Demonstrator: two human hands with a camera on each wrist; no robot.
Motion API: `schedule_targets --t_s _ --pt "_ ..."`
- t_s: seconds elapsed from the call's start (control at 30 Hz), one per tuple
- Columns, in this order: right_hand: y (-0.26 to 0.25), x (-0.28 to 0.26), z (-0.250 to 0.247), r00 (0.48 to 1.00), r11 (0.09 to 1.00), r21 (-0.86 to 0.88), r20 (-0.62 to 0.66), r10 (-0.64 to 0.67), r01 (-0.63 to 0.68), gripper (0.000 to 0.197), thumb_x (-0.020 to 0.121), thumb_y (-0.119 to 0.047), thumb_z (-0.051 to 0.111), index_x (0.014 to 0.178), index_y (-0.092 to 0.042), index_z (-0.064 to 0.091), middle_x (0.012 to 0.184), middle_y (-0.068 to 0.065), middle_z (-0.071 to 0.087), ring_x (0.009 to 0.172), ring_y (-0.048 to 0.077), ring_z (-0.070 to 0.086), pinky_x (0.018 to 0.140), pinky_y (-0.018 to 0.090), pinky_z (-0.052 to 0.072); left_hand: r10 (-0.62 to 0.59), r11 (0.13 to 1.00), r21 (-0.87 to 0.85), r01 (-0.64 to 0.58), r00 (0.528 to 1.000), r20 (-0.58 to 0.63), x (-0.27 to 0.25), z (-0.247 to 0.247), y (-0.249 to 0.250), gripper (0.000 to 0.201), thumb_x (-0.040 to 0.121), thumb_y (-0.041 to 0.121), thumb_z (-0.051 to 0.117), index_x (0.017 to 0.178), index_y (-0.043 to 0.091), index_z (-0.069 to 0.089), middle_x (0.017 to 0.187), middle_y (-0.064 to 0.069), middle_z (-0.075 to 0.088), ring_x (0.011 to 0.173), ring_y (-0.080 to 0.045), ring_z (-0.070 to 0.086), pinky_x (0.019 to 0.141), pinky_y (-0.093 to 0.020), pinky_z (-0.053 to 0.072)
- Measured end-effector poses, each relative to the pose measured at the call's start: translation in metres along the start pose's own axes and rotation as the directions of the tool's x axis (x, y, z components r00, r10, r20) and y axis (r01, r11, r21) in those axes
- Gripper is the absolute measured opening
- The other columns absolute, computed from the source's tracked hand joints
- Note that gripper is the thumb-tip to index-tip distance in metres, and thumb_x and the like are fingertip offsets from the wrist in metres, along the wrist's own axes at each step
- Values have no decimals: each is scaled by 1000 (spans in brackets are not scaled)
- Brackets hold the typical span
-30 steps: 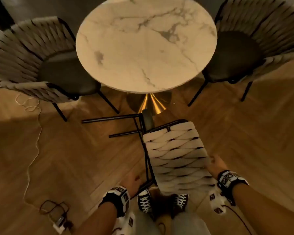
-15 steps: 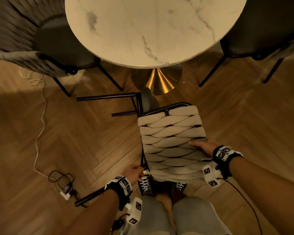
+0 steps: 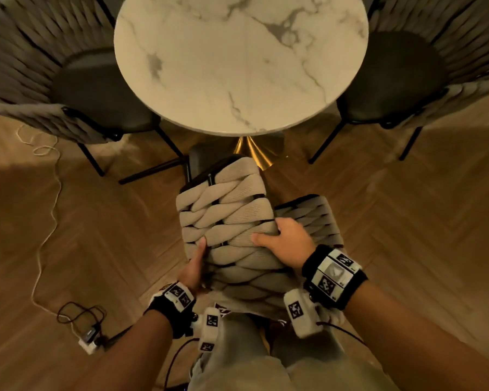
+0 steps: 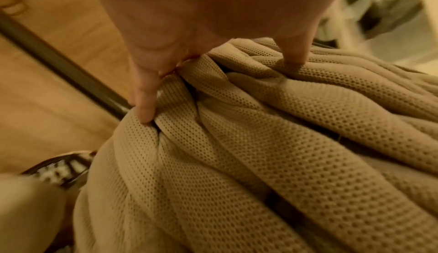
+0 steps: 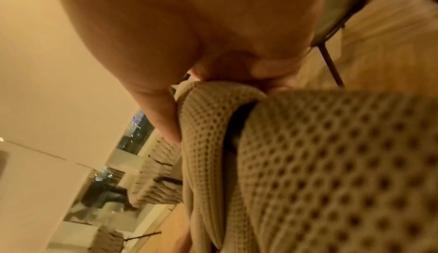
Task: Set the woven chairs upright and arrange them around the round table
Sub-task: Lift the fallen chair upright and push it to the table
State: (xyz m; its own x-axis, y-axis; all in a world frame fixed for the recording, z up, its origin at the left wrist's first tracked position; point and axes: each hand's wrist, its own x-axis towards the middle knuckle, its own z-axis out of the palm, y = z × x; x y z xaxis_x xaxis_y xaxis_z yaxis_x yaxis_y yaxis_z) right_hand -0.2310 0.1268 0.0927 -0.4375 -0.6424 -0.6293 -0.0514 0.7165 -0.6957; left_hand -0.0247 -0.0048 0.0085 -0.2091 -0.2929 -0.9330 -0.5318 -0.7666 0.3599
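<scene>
The person stands over a tipped chair (image 3: 226,221) that lies on its side on the floor (image 3: 68,235), just in front of their shoes, with its black legs (image 3: 150,172) pointing left. Its dark seat (image 3: 199,162) faces the gold base (image 3: 254,150) of the round tabletop (image 3: 237,60).

Both hands are on the woven beige back. The left hand (image 3: 194,266) holds the left edge; its grip is closed on the chair, thumb stretched along the straps, and in the left wrist view the fingers (image 4: 144,96) dig in between the bands beside the black frame rod. The right hand (image 3: 285,239) clasps the right edge, thumb on top of the weave and fingers wrapped over the rim; the right wrist view shows that hand's fingers (image 5: 163,114) curled round a band. A second woven section (image 3: 308,218) of the same chair shows just right of that hand.

Two more chairs stand upright, one at the left (image 3: 76,86) of the tabletop and one at the right (image 3: 407,77), seats tucked near its edge.

On the floor at the left a white cord (image 3: 44,221) trails down to a small adapter (image 3: 89,338) with a tangle of dark wire.
</scene>
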Motion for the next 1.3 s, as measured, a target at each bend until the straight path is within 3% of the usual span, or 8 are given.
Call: schedule_targets --t_s 0.13,0.27,0.37,0.5,0.57,0.9,1.07,1.3 --pt "-32 -26 -23 992 997 -54 -107 -63 58 30 80 -47 73 96 -21 70 97 -3 74 91 16 68 81 36 56 53 999 -20 -51 993 108 -10 14 29 86 57 84 68 128 36 59 123 -3 67 112 -30 63 94 -61 49" --pt "-46 -34 -26 982 971 -240 -183 -50 4 39 79 -52 70 96 -16 67 99 2 72 92 22 67 78 35 55 61 998 16 -67 969 241 -37 49 42 56 88 72 39 121 30 54 112 1 64 99 -19 59 95 -47 44" --pt "-47 -33 -21 976 913 -389 -213 46 -128 50 79 -57 67 103 -13 63 105 7 68 97 28 65 79 34 53 -33 980 195 -28 952 303 -36 66 27 77 81 80 34 140 31 44 137 -3 55 116 -25 53 95 -43 43" --pt "-37 -29 1 978 853 -481 -135 157 -203 41 82 -53 66 95 -15 59 105 9 66 89 27 63 74 34 52 -37 983 183 -32 931 364 -46 67 26 44 98 57 35 115 25 60 93 -2 73 80 -16 69 63 -27 54" --pt "-32 -28 17 978 863 -460 -89 189 -208 33 82 -52 66 80 -21 55 90 4 66 76 19 61 67 32 52 -42 978 203 -46 912 409 -48 59 26 46 99 57 30 114 27 62 93 -3 71 78 -15 69 57 -25 54" --pt "-56 4 115 993 912 -397 21 119 -101 21 77 -38 66 73 -18 60 70 1 61 61 19 59 56 29 50 -38 985 173 -3 971 235 -36 -7 15 50 97 58 35 95 16 61 86 -9 61 72 -24 56 63 -32 45" --pt "-55 22 152 991 937 -339 75 114 -82 33 68 -41 78 83 -17 62 84 3 67 72 21 65 60 29 52 -57 990 136 39 990 128 -19 -40 14 47 100 52 33 106 17 64 106 -19 68 101 -41 64 96 -58 50" --pt "-23 34 193 987 994 -38 125 102 -98 36 80 -34 75 113 -25 65 107 5 70 98 25 67 80 33 55 1 995 104 -1 1000 4 0 -86 17 27 99 27 41 97 11 62 94 -19 64 83 -35 60 81 -53 52"
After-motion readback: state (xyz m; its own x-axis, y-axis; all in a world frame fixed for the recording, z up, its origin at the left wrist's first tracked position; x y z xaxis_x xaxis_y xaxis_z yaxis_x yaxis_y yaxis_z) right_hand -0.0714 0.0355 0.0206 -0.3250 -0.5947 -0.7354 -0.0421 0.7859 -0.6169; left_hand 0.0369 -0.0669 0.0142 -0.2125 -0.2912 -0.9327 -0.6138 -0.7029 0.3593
